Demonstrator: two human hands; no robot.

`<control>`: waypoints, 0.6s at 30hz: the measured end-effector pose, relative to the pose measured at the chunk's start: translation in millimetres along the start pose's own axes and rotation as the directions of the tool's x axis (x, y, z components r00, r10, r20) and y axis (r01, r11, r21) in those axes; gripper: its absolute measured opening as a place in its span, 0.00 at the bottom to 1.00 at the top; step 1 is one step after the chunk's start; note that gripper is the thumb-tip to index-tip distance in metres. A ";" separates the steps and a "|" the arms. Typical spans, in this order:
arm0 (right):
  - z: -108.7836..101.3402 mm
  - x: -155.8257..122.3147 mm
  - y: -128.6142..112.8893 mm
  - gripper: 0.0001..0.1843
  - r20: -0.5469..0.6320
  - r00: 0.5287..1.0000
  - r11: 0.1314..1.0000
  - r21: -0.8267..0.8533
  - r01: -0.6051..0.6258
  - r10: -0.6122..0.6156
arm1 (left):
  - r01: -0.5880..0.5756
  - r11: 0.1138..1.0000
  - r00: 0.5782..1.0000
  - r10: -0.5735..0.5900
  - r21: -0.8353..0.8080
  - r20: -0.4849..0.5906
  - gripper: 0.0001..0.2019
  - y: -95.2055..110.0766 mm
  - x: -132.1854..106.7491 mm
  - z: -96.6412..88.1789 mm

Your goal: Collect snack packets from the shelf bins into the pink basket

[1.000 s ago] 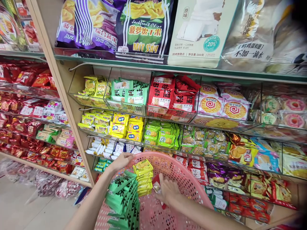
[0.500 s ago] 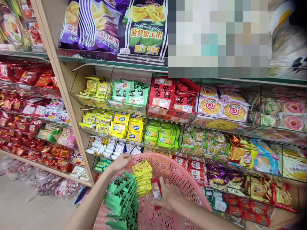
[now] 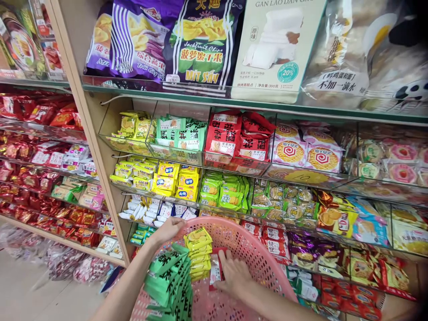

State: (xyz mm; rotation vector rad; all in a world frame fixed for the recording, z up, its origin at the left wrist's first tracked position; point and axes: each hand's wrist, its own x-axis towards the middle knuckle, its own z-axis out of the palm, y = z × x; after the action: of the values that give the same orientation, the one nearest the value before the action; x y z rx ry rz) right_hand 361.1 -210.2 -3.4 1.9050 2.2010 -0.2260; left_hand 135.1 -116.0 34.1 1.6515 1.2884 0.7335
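A pink perforated plastic basket (image 3: 267, 254) is in front of me, below the shelves. My left hand (image 3: 171, 229) grips its far left rim, fingers curled over the edge. Inside the basket, my right hand (image 3: 236, 274) has its fingers closed on a red snack packet (image 3: 215, 272) with a white label, partly hidden by the hand. The packet sits right beside a stack of yellow snack packets (image 3: 199, 249). Nearer to me, left of the yellow ones, stands a row of green snack packets (image 3: 169, 281) with black lettering.
Shelf bins beyond the basket hold green packets (image 3: 180, 133), red packets (image 3: 222, 136) and yellow packets (image 3: 133, 125). Large chip bags (image 3: 200, 49) stand on the shelf above. An upright wooden panel (image 3: 90, 129) divides off the left shelves; plastic bags (image 3: 67, 261) lie on the floor.
My right hand and the red packet have shifted slightly left, closer to the yellow stack. My left hand stays on the rim. The view has moved only a little.
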 end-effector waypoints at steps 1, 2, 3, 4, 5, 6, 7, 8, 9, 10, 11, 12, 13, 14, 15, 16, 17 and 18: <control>-2.4 -0.2 -0.7 0.46 0.005 1.000 1.000 0.006 -0.008 0.008 | 0.003 1.000 1.000 -0.003 0.005 -0.005 0.20 -1.1 0.0 -0.1; -6.2 -0.8 -1.1 0.46 0.007 1.000 1.000 0.021 -0.013 0.013 | 0.002 1.000 1.000 -0.002 0.013 -0.010 0.20 -2.6 0.3 -0.3; -11.8 -2.0 -1.2 0.47 0.010 1.000 0.999 0.043 -0.018 0.018 | -0.002 1.000 1.000 0.002 0.018 -0.012 0.20 -4.5 0.7 -0.6; -19.4 -3.8 -0.6 0.46 0.011 1.000 0.998 0.067 -0.017 0.017 | -0.010 1.000 1.000 0.010 0.028 -0.013 0.21 -7.0 1.6 -0.9; -29.1 -6.4 0.6 0.45 0.008 1.000 0.996 0.091 -0.006 0.006 | -0.020 0.999 1.000 0.020 0.034 -0.017 0.21 -9.7 2.9 -1.3; -40.8 -10.0 2.6 0.43 0.001 1.000 0.993 0.114 0.011 -0.011 | -0.019 0.999 1.000 0.020 0.037 -0.016 0.22 -12.7 4.5 -1.7; -54.3 -14.4 5.3 0.41 -0.013 0.999 0.990 0.140 0.034 -0.033 | -0.002 0.999 1.000 0.003 0.038 -0.015 0.22 -15.7 6.4 -2.1; -69.5 -19.6 8.5 0.38 -0.041 0.997 0.983 0.168 0.068 -0.062 | 0.012 0.999 1.000 -0.011 0.035 -0.005 0.23 -18.5 8.4 -2.6; -86.0 -25.4 12.3 0.33 -0.091 0.992 0.974 0.198 0.109 -0.093 | 0.012 0.999 1.000 -0.012 0.034 -0.002 0.23 -21.0 10.3 -3.0; -103.8 -31.4 16.3 0.26 -0.163 0.979 0.960 0.230 0.157 -0.121 | 0.019 0.999 1.000 -0.019 0.031 0.008 0.23 -22.9 11.9 -3.3; -122.6 -37.1 20.6 0.19 -0.257 0.956 0.943 0.260 0.209 -0.141 | 0.027 0.999 0.999 -0.028 0.024 0.018 0.23 -24.2 13.2 -3.6; -142.2 -42.1 25.1 0.14 -0.366 0.920 0.922 0.288 0.258 -0.142 | 0.034 0.999 0.999 -0.035 0.018 0.024 0.24 -24.8 13.9 -3.7; -162.5 -45.8 29.7 0.13 -0.478 0.870 0.901 0.314 0.300 -0.123 | 0.043 0.999 0.999 -0.043 0.014 0.029 0.24 -24.7 14.3 -3.7; -183.1 -47.7 34.5 0.12 -0.586 0.806 0.876 0.342 0.340 -0.084 | 0.049 0.999 0.998 -0.049 0.012 0.029 0.24 -24.1 14.3 -3.5; -203.6 -47.5 39.4 0.11 -0.686 0.726 0.842 0.360 0.401 -0.053 | 0.052 0.999 0.998 -0.053 0.012 0.028 0.25 -23.1 14.1 -3.2; -223.6 -45.2 44.3 0.10 -0.765 0.644 0.810 0.368 0.456 -0.014 | 0.052 0.999 0.998 -0.052 0.016 0.023 0.25 -21.9 13.9 -2.9; -242.6 -40.8 49.1 0.10 -0.826 0.563 0.784 0.366 0.502 0.025 | 0.052 0.998 0.998 -0.053 0.020 0.021 0.25 -20.8 13.8 -2.6; -260.3 -34.7 53.6 0.09 -0.865 0.498 0.765 0.361 0.533 0.061 | 0.048 0.999 0.999 -0.049 0.021 0.020 0.25 -19.9 13.8 -2.3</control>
State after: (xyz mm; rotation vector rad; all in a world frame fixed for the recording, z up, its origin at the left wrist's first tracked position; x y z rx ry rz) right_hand 401.6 -168.0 258.2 2.2992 3.4516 -0.0004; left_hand 128.6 -100.9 16.3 1.6345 1.3214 0.6745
